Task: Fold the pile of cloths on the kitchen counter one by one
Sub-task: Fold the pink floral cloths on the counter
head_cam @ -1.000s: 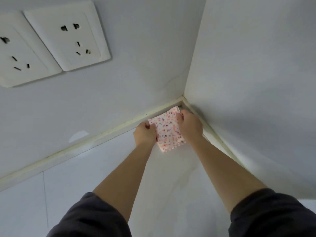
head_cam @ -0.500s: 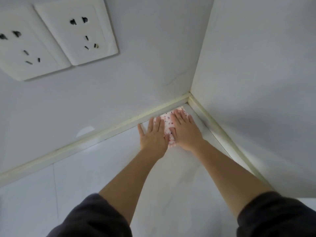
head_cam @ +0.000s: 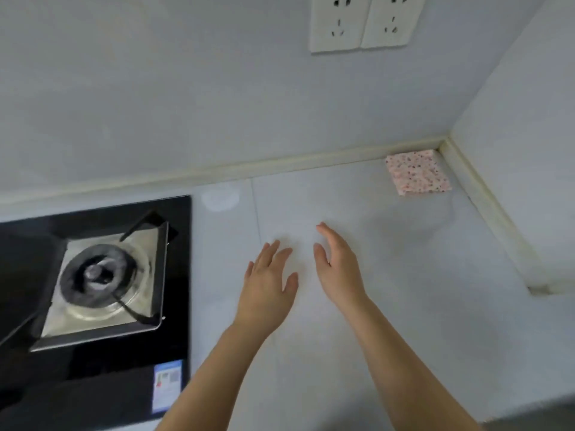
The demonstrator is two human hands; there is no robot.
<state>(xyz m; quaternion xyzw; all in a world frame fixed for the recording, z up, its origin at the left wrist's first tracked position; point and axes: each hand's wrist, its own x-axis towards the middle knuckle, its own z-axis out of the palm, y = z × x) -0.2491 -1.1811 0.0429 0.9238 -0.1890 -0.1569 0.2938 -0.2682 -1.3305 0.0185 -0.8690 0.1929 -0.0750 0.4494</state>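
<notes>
**A:** Change since half a second back?

**B:** Both hands are off the cloth. They were pressing it flat in the corner. Now the left hand [head_cam: 267, 284] and right hand [head_cam: 339, 269] hover over the bare counter [head_cam: 404, 290], well apart from it. The view has swung left too, and a gas hob [head_cam: 174, 275] is in frame.

**A:** Grip?

**B:** Neither holds anything. Fingers straight, loosely spread, both hands empty.

**A:** Cloth position?

**B:** The folded cloth [head_cam: 417, 174], pink and speckled, lies flat as a small square in the counter's far right corner. It is tucked against the sealing strip where the two walls meet.

**A:** Meaning for the task?

**B:** Judgement only: this one looks finished and parked, and the hands are free for the next. No pile shows here, so I cannot tell how many remain.

**A:** Count.

**B:** One cloth. Two hands. Two wall sockets [head_cam: 337, 21], side by side. One hob, with one burner [head_cam: 96, 275] showing. One label sticker [head_cam: 168, 387] at the hob's near edge.
</notes>
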